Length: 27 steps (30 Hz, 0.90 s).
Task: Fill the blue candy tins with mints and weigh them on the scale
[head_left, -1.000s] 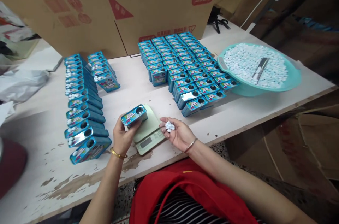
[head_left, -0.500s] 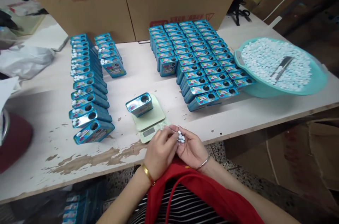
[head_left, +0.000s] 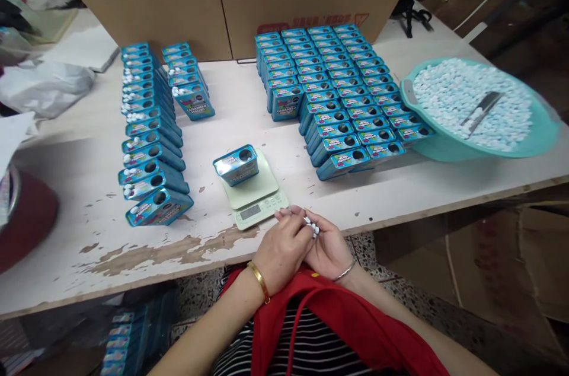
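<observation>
My right hand (head_left: 329,248) lies palm up, cupped around several small white candies (head_left: 315,228). Over that palm bends my left hand (head_left: 284,248), its fingers curled in by the candies; what its fingertips pinch, if anything, is hidden. Just beyond both hands sits a pale green kitchen scale (head_left: 262,186). On the scale stands a blue tin (head_left: 237,165) with a round hole in its top; the digits on the scale's display are too small to read.
At left, a row of blue tins (head_left: 155,207) has white candies on the lids. More holed tins (head_left: 342,159) stand in rows right of centre. A turquoise basin (head_left: 427,139) full of candies holds a metal tool (head_left: 482,112). Behind stands a large cardboard box (head_left: 178,14).
My left hand's fingers have moved further over the right palm and cover more of the candies. The camera view has shifted slightly. The tin on the scale stays put.
</observation>
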Motion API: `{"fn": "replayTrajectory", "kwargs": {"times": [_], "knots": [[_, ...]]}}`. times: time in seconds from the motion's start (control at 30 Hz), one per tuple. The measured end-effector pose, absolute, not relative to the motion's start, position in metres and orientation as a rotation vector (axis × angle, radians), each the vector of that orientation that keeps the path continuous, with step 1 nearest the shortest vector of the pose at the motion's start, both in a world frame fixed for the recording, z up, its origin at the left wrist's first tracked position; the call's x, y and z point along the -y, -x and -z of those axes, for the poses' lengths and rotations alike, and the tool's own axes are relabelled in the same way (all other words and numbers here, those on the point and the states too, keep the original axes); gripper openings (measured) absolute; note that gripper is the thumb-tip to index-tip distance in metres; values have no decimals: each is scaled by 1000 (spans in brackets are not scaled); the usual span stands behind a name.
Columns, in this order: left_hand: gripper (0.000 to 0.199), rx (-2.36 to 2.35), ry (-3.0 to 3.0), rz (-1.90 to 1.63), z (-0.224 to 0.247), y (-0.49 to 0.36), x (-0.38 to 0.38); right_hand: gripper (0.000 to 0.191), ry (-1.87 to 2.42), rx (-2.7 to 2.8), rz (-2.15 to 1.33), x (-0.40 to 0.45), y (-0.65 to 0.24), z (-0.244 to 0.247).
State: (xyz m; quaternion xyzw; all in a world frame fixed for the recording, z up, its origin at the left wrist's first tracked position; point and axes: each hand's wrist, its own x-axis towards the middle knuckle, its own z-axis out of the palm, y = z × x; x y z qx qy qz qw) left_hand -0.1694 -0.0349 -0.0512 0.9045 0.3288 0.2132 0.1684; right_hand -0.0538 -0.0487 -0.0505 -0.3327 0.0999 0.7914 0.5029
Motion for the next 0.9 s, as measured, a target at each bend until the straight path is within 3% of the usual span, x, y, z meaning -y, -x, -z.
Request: {"fn": "replayTrajectory", "kwargs": {"times": [0.5,0.63,0.73,0.9], "knots": [[13,-866,-2600,-772,41,177,25,15,699,-345,-1945,42,54,55],[42,-1278,-2681,-974,17,206,-6,16,731,-363,-1882,35,53,54],[71,-1682,-2685,-812,0,236,-45,21,807,-383,-1810,28,53,52],[38,-1514,-2727,-423,-11,240,-111,21,803,-400,-1786,22,51,52]]}}
